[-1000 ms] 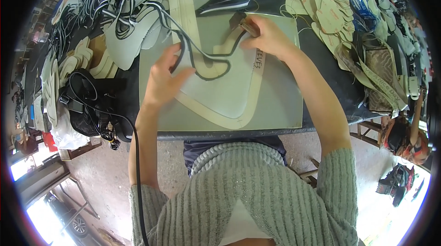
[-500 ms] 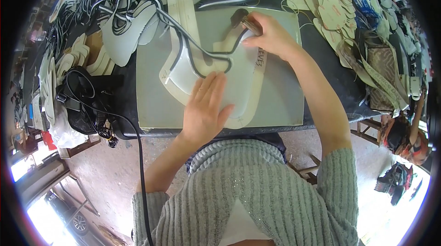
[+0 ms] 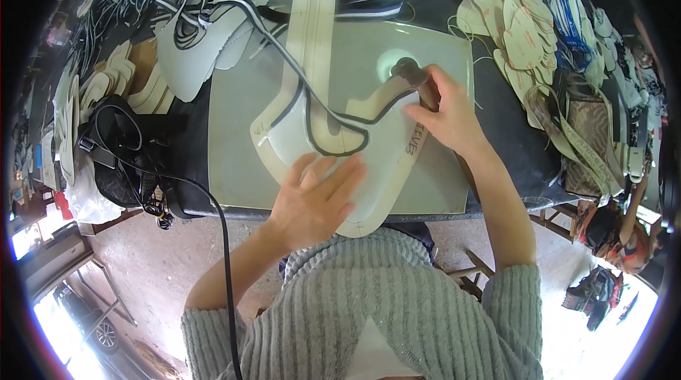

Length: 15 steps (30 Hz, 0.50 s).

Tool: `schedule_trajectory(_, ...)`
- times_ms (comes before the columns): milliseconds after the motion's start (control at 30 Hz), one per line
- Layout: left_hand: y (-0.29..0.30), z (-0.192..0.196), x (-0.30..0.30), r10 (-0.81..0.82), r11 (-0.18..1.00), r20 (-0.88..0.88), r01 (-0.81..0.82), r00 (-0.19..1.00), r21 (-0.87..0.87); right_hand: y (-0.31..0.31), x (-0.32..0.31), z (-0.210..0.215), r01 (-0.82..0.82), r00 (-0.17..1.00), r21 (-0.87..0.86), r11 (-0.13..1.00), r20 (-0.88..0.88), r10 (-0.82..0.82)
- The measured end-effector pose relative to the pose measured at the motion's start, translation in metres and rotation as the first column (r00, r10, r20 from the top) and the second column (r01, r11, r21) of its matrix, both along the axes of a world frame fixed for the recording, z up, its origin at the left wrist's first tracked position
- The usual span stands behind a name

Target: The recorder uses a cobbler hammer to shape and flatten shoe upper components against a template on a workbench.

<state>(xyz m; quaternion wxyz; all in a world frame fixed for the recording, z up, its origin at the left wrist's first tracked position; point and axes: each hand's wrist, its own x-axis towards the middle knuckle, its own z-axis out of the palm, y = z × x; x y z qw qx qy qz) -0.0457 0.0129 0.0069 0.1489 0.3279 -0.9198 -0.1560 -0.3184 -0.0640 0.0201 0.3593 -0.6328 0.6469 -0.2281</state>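
A cream, curved template (image 3: 312, 4) lies on a grey board (image 3: 234, 160), its lower end reaching past the board's near edge. On it rests a white, smooth, shoe-upper-like piece (image 3: 376, 156) edged with dark trim (image 3: 333, 151); a long strip of this trim runs off toward the far left. My left hand (image 3: 316, 199) is open, fingers apart, resting on the near left of the white piece. At the piece's far right corner my right hand (image 3: 450, 114) is closed round a small brown tool (image 3: 429, 94) whose kind I cannot make out. Beside it the template's tip (image 3: 408, 71) is stained dark brown.
White pieces (image 3: 188, 61) and tangled trim strips lie at the far left, near cream cutouts (image 3: 110, 78). Cream cutouts (image 3: 521, 32) pile at the far right, above a patterned bag (image 3: 589, 121). A black cable (image 3: 223, 259) hangs over the table edge at my left.
The template and white piece have moved toward me and slightly right. My right hand, still holding the brown tool, has moved right and nearer; my left fingers have spread.
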Motion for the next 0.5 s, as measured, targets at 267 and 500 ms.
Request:
schedule_trajectory(267, -0.005, -0.008, -0.022, 0.098, 0.993, -0.09, -0.104, 0.991, -0.065, 0.002, 0.009, 0.004, 0.003, 1.0, -0.026, 1.0, -0.002, -0.003)
schedule_trajectory(500, -0.01, -0.015, -0.031, 0.092, 0.977, 0.004, -0.089, 0.996, -0.191, 0.001, 0.009, 0.004, 0.011, 1.0, -0.021, 1.0, 0.022, -0.011)
